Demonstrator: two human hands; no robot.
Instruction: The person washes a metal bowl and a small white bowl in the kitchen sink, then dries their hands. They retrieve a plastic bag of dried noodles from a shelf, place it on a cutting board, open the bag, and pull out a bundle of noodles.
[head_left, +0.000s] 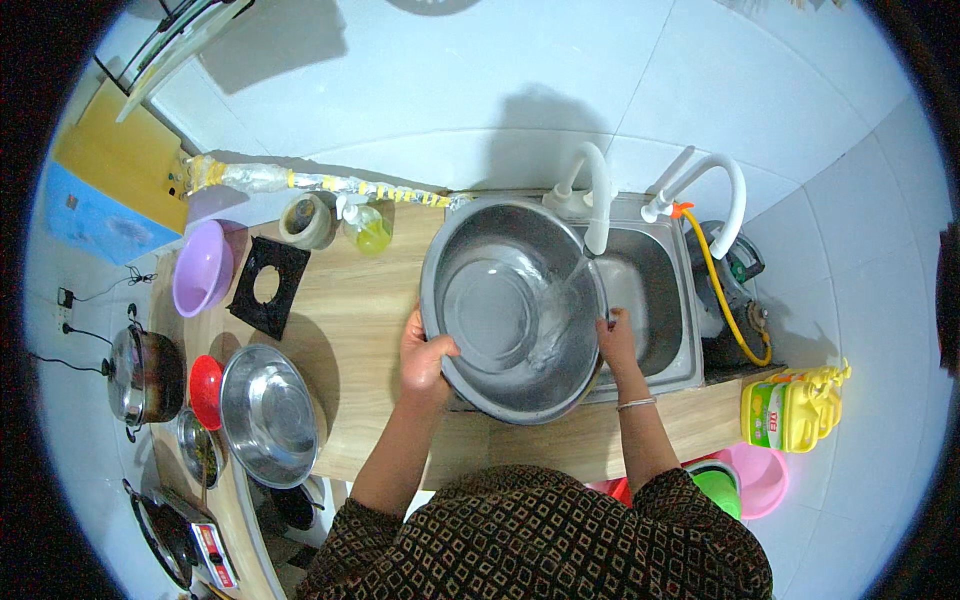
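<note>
A large stainless steel basin (491, 311) is held between both hands, tilted beside and partly over the steel sink (694, 330). My left hand (426, 351) grips its left rim, thumb on the inner side. My right hand (616, 341) holds the right rim, over the sink's bowl. Water runs from the white curved faucet (598, 202) into the basin and spreads down its inner wall. A second white faucet (727, 172) stands to the right.
On the wooden counter (375, 300) at left are a soap pump bottle (367, 229), a stone mortar (307, 221), a purple bowl (202, 268), a steel basin (268, 416) and a lidded pot (142, 375). A gas cylinder (724, 315) with yellow hose and yellow jugs (791, 412) stand at right.
</note>
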